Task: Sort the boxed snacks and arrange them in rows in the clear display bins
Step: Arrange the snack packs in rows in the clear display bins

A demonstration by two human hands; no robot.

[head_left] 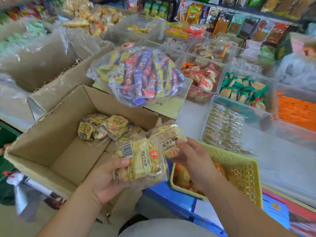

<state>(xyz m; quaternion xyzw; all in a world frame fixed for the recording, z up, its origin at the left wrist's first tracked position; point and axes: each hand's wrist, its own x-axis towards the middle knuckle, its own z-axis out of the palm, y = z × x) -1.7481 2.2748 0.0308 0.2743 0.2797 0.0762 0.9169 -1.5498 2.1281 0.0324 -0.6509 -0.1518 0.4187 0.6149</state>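
Gripping stacked yellow biscuit packets (143,161), left hand (104,178) nears right hand (193,161), which pinches another packet (169,137) over cardboard box's (42,130) right edge.

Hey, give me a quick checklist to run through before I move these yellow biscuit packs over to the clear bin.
1. Left hand grips the stack of yellow packs: ok.
2. Right hand pinches the single pack: ok.
3. Clear bin has free room: cannot tell, its right part is blurred.
4. Bin's rows match the held packs: cannot tell, print too small.
5. Way over the yellow basket unblocked: ok.
6. Cardboard box emptied: not ok, leftover packs remain inside.
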